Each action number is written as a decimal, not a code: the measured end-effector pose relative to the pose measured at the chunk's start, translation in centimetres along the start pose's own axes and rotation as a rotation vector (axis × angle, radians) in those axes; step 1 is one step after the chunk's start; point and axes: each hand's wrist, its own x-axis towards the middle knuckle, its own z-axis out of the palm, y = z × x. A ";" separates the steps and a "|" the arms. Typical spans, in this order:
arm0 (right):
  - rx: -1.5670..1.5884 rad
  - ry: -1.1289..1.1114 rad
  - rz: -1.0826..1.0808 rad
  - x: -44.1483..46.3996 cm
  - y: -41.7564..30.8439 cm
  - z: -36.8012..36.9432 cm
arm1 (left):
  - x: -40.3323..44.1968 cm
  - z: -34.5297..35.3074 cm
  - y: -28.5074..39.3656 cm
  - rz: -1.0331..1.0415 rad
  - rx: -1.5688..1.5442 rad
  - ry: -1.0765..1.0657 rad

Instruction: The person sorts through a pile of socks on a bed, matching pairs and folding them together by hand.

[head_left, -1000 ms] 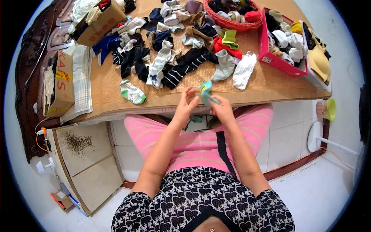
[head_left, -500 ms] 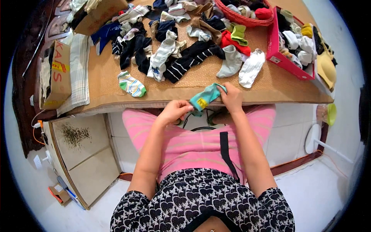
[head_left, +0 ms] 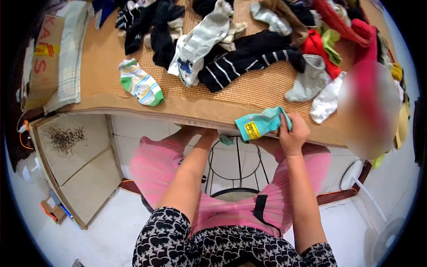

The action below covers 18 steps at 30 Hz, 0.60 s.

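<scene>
holds a teal sock (head_left: pixel 269 122) in the right hand (head_left: pixel 295 133), clamping it between thumb and fingers at the right end and letting it reach leftward over the front edge of the mat (head_left: pixel 187 104), with a yellow patch (head_left: pixel 251 130) facing up. stretches the other arm forward and down, with the left hand (head_left: pixel 208 133) well apart from the right and partly lost at the mat's edge; cannot tell how the fingers are set, or whether on anything. has near it, lower down by a metal stool (head_left: pixel 240 179), a small teal thing (head_left: pixel 227 140), too small to make out. wears pink trousers (head_left: pixel 222 218), with a black strap (head_left: pixel 261 207) at the lap. has on the mat, at the left and lying by itself, a striped sock (head_left: pixel 141 83) with green heel and toe; farther right, a pale sock (head_left: pixel 200 42) and, just beside it, a black sock (head_left: pixel 249 62) with white stripes. has beyond the right hand a grey sock (head_left: pixel 307 82) touching a red sock (head_left: pixel 315 46), with a lime sock (head_left: pixel 331 46) against the red and a white sock (head_left: pixel 327 102) just beside the grey. shows at far left a box (head_left: pixel 44 66) next to a plaid cloth (head_left: pixel 71 53), and at right a red basket (head_left: pixel 342 29) near a pink box (head_left: pixel 366 42), partly blurred out.
</scene>
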 end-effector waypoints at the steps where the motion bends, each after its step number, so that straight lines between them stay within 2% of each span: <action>1: 0.003 -0.039 0.023 -0.1 0.1 0.0 | 1.1 0.7 -0.6 -0.024 0.009 0.010; 6: -0.004 -0.106 0.051 -0.4 0.3 0.2 | 2.6 3.6 -3.2 -0.123 -0.007 -0.066; 13: -0.041 -0.167 0.002 -1.4 1.4 0.0 | -3.9 11.5 -8.1 -0.263 -0.004 -0.323; 18: 0.010 -0.241 0.021 -1.7 1.1 -0.1 | -4.5 12.7 -8.4 -0.261 0.002 -0.384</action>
